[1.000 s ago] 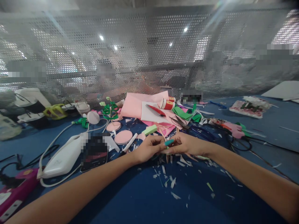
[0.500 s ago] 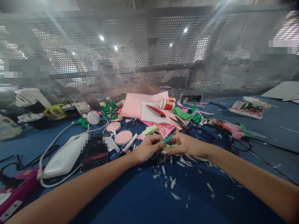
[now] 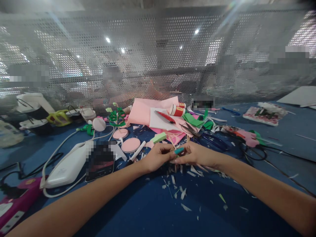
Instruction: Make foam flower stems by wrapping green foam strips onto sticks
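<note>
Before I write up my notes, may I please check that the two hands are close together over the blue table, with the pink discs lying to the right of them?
Not quite: the left hand and right hand are close together over the blue table, but the pink discs lie to the left of them, as the head view shows.

Light-green paper (image 3: 158,137), apparently plain

matt green paper (image 3: 159,137); smooth plastic power strip (image 3: 27,206); perforated metal screen (image 3: 143,62)
</note>
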`<state>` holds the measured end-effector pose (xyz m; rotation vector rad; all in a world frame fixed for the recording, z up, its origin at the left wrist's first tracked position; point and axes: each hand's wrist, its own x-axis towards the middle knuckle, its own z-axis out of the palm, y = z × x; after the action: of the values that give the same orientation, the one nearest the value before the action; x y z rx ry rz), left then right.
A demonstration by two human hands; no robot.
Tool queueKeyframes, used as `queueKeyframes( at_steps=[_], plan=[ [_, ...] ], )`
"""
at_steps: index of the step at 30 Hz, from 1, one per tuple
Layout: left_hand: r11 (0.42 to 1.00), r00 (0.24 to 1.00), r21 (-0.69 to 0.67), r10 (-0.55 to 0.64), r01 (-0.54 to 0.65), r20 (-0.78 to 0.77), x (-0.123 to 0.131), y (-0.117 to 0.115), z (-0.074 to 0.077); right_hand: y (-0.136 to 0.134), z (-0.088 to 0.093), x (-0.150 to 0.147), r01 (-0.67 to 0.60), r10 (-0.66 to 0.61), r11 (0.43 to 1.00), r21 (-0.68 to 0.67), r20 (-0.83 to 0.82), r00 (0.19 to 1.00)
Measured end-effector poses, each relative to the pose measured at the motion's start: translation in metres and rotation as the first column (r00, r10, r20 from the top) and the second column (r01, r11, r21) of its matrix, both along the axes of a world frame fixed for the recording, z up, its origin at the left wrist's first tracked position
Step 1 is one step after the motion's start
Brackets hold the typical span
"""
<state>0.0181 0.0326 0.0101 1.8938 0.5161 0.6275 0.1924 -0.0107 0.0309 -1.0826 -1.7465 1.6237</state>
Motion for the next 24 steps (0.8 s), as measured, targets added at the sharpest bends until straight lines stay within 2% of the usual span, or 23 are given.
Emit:
queueKeyframes(
  at_steps=[6, 11, 17, 21, 24],
  plan=[
    [1.000, 1.000, -0.009, 0.007, -0.007, -0.001, 0.000, -0.002, 0.001, 0.000, 0.000, 0.002, -0.041, 0.040, 0.999, 0.021, 0.024, 0.999],
    [0.998, 0.998, 0.037, 0.042, -0.041, -0.043, 0.002, -0.002, 0.000, 0.003, -0.005, 0.004, -0.022, 0.020, 0.999, 0.029, 0.049, 0.999],
    [0.989, 0.991, 0.083, 0.125, -0.120, -0.057, 0.002, -0.003, -0.002, 0.004, 0.002, 0.008, -0.090, 0.085, 0.993, 0.079, 0.064, 0.994],
    [0.975, 0.978, 0.128, 0.194, -0.183, -0.078, 0.002, -0.004, -0.001, 0.007, 0.002, 0.012, 0.013, -0.026, 0.996, 0.084, 0.154, 0.988],
    [0.967, 0.976, 0.176, 0.199, -0.183, -0.082, 0.003, -0.004, 0.000, 0.009, -0.002, 0.013, 0.009, -0.013, 0.999, 0.039, 0.120, 0.993]
  ],
)
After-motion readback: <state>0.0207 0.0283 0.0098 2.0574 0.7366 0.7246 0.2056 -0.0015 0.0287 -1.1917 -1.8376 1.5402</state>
